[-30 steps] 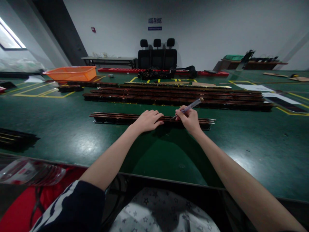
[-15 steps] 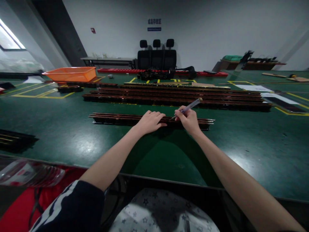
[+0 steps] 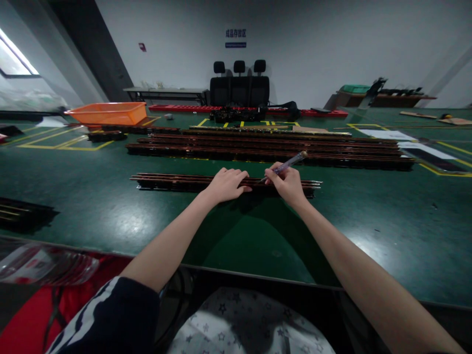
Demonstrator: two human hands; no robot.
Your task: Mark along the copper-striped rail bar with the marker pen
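Note:
A short bundle of long, thin dark strips (image 3: 173, 182) with copper-coloured edges lies crosswise before me on the green table. Over its middle rests my left hand (image 3: 228, 186), fingers across the far side and thumb along the near side, gripping it. A slim pen (image 3: 289, 162) with a see-through barrel and a brownish end is pinched in my right hand (image 3: 287, 184). It slants down to the left, and its tip meets the strips just right of my left thumb. Exactly what the tip touches is too small to make out.
Behind the bundle lies a longer stack of similar strips (image 3: 221, 147). An orange bin (image 3: 110, 114) stands at the back left, and more dark strips (image 3: 25, 215) lie at the left edge. White sheets (image 3: 427, 149) are on the right. The table's front edge runs close to my lap.
The bundle of strips has slid a little to the left, with my left hand moving along on it. My right hand and the pen have shifted slightly left too.

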